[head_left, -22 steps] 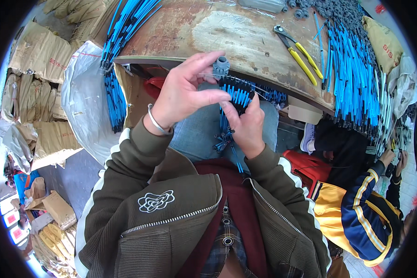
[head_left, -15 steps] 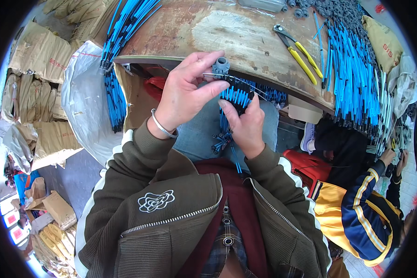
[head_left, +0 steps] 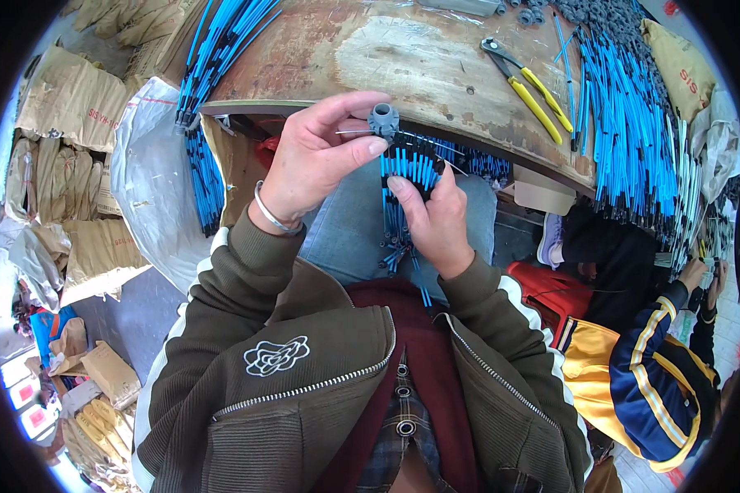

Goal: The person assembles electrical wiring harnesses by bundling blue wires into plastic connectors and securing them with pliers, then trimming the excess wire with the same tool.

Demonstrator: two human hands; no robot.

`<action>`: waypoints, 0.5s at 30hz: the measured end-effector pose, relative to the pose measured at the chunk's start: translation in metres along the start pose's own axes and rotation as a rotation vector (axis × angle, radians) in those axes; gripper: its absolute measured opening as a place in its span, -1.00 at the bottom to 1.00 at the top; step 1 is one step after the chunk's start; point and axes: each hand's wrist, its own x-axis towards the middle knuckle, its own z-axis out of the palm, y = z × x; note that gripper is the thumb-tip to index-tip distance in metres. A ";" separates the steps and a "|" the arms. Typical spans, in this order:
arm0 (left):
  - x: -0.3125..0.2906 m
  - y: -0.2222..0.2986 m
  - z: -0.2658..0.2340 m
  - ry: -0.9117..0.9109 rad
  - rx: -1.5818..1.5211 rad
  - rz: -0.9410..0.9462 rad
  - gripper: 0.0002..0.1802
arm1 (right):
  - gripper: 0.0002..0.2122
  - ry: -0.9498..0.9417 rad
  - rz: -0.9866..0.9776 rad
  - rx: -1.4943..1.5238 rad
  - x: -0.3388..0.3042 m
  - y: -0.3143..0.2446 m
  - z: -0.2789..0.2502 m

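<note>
Above my lap, my left hand curls its thumb and forefinger around a small grey plastic fitting, a short ribbed cylinder with a round opening on top. Thin metal wires stick out to either side of the fitting. Just below it, my right hand is closed on a bundle of blue tubes with black ends, its thumb lying across the front. The lower tubes hang down between my knees. My right fingers are partly hidden behind the bundle.
On the wooden table lie yellow-handled pliers, a large pile of blue tubes and grey fittings. More tubes stand in a lined box at left. A co-worker's sleeve shows at right, near a red stool.
My left hand and the grey fitting have moved slightly left and down. The bundle has shifted slightly left, and its upper tubes now stand more upright in my right hand.
</note>
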 end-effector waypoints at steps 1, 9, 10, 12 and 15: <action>0.000 0.001 0.000 0.007 -0.031 -0.018 -0.57 | -0.76 0.002 0.002 0.001 0.001 0.000 -0.001; 0.001 0.000 -0.008 -0.036 0.004 -0.013 -0.62 | -0.80 -0.077 -0.085 -0.122 0.006 0.006 -0.004; 0.001 0.000 -0.008 -0.036 0.005 -0.014 -0.62 | -0.80 -0.097 -0.063 -0.106 0.008 0.006 -0.005; 0.002 0.002 -0.007 -0.034 0.009 -0.024 -0.61 | -0.81 -0.137 -0.020 -0.073 0.010 0.004 -0.007; 0.001 0.003 -0.006 -0.025 0.011 -0.042 -0.60 | -0.80 -0.122 -0.013 -0.067 0.009 0.003 -0.006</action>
